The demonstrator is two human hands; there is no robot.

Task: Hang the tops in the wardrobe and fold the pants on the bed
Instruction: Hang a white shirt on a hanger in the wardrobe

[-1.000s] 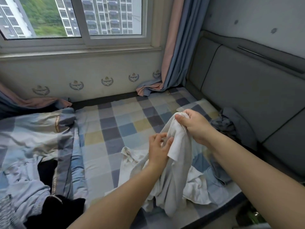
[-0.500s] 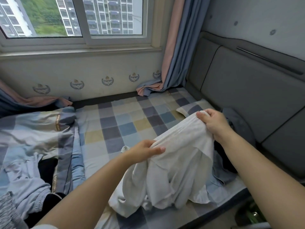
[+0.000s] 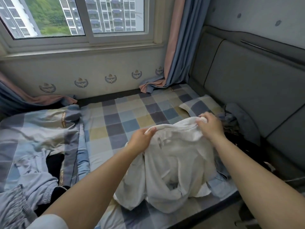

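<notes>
Left hand (image 3: 142,140) pinches the white garment (image 3: 175,164) at its upper edge, higher than half a second ago. Garment now spread wider, draped near the bed (image 3: 118,126)'s right edge. Right hand (image 3: 210,126) fingers pinch its far corner.

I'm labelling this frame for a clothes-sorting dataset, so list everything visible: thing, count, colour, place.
white garment: one, white, on the bed's near right part, top edge lifted by both hands
bed sheet: one, checked blue, grey and yellow, covering the bed
pillow: one, same check, far right by the headboard
quilt: one, blue-grey plaid, bunched at left
light blue garment: one, on the quilt, near left
dark clothes: a heap, grey and black, against the headboard; count unclear
headboard: one, grey, padded, right
curtain: one, blue and pink, far corner
window: one, white frame, far wall
left hand: grips the garment's edge
right hand: grips the same edge, further right
</notes>
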